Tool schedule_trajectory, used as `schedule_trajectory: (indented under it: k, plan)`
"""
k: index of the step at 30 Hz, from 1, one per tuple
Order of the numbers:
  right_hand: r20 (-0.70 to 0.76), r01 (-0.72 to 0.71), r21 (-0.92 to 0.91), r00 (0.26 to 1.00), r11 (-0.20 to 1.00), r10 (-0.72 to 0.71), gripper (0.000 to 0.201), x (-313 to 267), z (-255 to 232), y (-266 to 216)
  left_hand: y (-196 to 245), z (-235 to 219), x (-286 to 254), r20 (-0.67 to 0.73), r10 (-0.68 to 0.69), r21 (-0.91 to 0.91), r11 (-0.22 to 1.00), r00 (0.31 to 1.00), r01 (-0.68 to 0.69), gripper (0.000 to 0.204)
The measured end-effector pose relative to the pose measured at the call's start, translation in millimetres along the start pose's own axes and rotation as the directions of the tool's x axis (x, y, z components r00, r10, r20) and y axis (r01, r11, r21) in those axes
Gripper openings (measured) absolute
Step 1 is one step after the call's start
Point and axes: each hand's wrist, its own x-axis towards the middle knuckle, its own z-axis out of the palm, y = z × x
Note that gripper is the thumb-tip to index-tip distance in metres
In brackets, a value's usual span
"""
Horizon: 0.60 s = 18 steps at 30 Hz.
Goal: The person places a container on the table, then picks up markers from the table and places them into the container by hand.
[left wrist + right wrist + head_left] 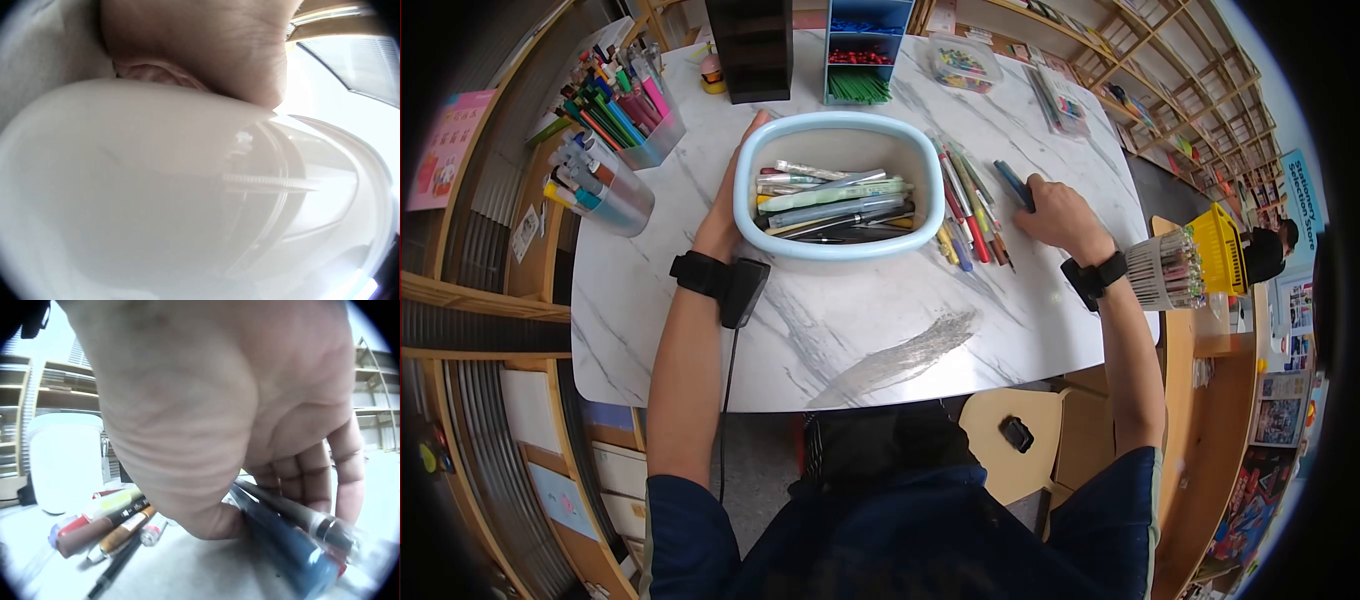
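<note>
A light-blue-rimmed tub (840, 249) with a pale inside holds several pens and markers (835, 205). Along its left outer wall lies my left hand (725, 205), fingers stretched out and touching it. The left wrist view is mostly filled by the tub's glossy white wall (125, 181), with part of the hand above. To the right of the tub, my right hand (1062, 213) holds a blue pen (290, 556) and a clear-ended dark pen (300, 512) between thumb and fingers, low over the table. Between this hand and the tub lies a loose row of pens (975, 205).
Clear cups of markers (650, 140) stand at the left. A black holder (748, 50) and a blue tiered rack (860, 95) are at the back. A clear box (963, 65) sits back right; a white basket of pens (1160, 270) stands by the right edge.
</note>
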Motion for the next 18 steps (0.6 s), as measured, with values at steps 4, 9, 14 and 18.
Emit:
schedule_trajectory:
  k: [4,9,14,18]
  plan:
    - [-0.101,0.059,0.021,0.993,0.998,-0.057,0.033,1,16,7,3,3,-7,-0.034,0.023,0.021,1.000,0.999,-0.022,0.049]
    - [-0.147,0.098,0.085,0.985,0.992,-0.085,0.030,1,21,14,6,7,-13,-0.068,0.048,0.048,0.998,0.997,-0.044,0.049]
    - [-0.212,0.183,0.132,0.965,0.974,-0.152,0.025,-1,14,14,9,13,-17,-0.099,0.075,0.074,0.995,0.992,-0.068,0.049]
    - [-0.146,0.131,0.108,0.983,0.985,-0.115,0.023,6,15,18,11,17,-24,-0.120,0.095,0.095,0.992,0.988,-0.084,0.049]
